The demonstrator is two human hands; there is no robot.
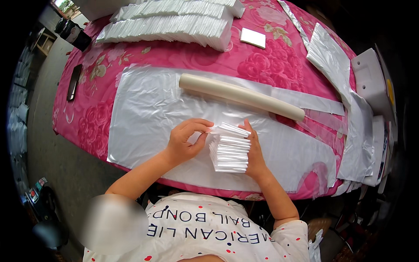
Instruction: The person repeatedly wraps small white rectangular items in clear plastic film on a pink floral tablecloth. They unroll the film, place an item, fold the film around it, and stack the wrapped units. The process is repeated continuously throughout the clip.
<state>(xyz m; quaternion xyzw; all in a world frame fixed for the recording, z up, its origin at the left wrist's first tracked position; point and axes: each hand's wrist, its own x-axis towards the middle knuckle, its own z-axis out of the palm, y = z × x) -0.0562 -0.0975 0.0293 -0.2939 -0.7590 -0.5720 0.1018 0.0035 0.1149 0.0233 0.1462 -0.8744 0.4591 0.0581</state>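
Observation:
A stack of small folded white plastic sheets [230, 155] stands in front of me above the plastic-covered table. My right hand [255, 153] is closed along its right side, with the fingers pointing away from me. At the far end of the stack, the uppermost folded sheet [231, 129] fans slightly away from the others. My left hand [190, 137] pinches that sheet's left corner between fingertips, thumb bent beneath. Under both hands spreads a large flat sheet of whitish plastic film [144, 105]. Just beyond them a cream-coloured cardboard tube [240, 96] lies slantwise on the film.
Long rows of folded white sheets [166, 32] fill the far left of the pink floral tablecloth [279, 59]. One small white packet [253, 38] lies beside them. A phone [74, 83] and a black bottle [73, 34] are at left. Plastic film [358, 131] drapes the right edge near white boxes [371, 74].

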